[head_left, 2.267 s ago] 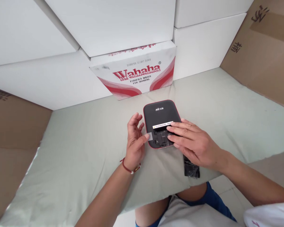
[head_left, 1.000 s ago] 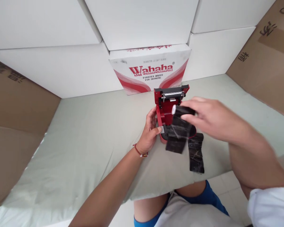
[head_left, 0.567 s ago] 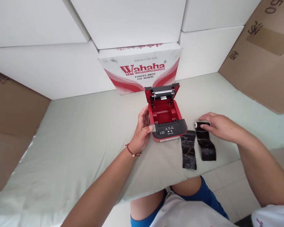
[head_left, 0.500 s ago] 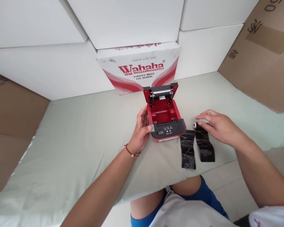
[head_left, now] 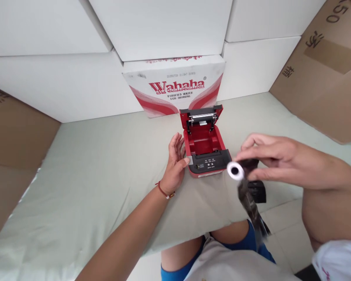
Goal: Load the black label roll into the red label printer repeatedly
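A small red and black printer point(head_left: 205, 150) stands on the pale green cloth point(head_left: 105, 175) with its lid swung up and its red bay showing. My left hand point(head_left: 174, 163) rests against the printer's left side, thumb on its front corner, fingers curled. My right hand point(head_left: 276, 158) is lifted above the cloth to the right of the printer and pinches a roll point(head_left: 235, 171) with a white core. A black strip point(head_left: 250, 208) hangs down from the roll toward my lap. Another black strip point(head_left: 259, 190) lies on the cloth under that hand, partly hidden.
A white and red Wahaha carton point(head_left: 175, 88) stands just behind the printer, with white boxes point(head_left: 76, 78) stacked around it. Brown cardboard boxes stand at the left point(head_left: 14, 144) and right point(head_left: 324, 74). The cloth's near edge point(head_left: 193, 238) ends above my knees.
The printer's lid went from closed to raised. My right hand set the roll down to the right of the printer, then picked it up again; its black strip now hangs free.
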Action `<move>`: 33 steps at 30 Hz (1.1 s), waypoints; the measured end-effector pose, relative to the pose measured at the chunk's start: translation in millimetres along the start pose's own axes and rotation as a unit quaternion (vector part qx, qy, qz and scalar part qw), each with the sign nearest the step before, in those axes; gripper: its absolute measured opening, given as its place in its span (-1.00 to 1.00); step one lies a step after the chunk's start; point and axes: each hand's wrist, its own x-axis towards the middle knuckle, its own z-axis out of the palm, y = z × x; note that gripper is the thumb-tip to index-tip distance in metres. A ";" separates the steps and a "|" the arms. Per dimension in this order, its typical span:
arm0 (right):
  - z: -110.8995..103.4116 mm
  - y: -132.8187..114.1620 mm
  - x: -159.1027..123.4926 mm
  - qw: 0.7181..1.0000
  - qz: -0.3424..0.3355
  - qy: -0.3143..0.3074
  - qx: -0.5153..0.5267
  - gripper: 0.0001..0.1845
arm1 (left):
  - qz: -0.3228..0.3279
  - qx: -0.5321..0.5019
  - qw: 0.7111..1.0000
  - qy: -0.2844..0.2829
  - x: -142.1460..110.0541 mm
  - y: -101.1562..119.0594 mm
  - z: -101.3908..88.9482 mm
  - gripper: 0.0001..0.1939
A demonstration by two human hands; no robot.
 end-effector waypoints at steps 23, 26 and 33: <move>59.3 -17.0 125.1 0.954 0.171 -0.104 -0.222 -0.71 | 0.413 0.551 0.723 -0.053 -36.6 44.8 39.2 -0.51; 39.1 -18.8 109.9 0.990 0.083 0.062 -0.100 -0.70 | 0.411 0.558 0.718 -0.063 -39.3 46.4 41.1 -0.47; 25.5 6.5 105.6 0.962 -0.027 0.248 -0.110 -0.61 | 0.410 0.584 0.697 -0.068 -42.3 45.0 47.3 -0.55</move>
